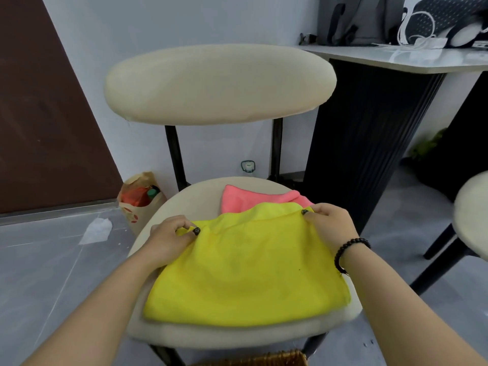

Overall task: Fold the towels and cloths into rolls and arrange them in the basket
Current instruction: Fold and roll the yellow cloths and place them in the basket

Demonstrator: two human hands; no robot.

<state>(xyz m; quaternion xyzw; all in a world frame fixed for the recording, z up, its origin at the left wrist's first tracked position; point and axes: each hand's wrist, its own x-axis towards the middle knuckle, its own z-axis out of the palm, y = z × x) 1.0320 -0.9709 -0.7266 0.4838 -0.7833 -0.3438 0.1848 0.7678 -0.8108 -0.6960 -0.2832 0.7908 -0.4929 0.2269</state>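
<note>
Here, on the cream chair seat (184,199), my left hand (169,239) and right hand (328,223) pinch the yellow cloth (245,273)'s far corners; grey tiled floor (52,260) around.

Chair seat (184,199) left bare at far left; yellow cloth (245,273) and pink cloth (245,200) spread elsewhere. Reach beyond is blocked by backrest (219,83).

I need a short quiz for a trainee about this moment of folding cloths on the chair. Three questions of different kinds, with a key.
1. True or false: the left hand and right hand both pinch the yellow cloth.
2. What colour is the cloth behind it?
3. The cloths lie on: A) the floor B) the chair seat C) the wicker basket.

Key: 1 true; 2 pink; 3 B.
</note>
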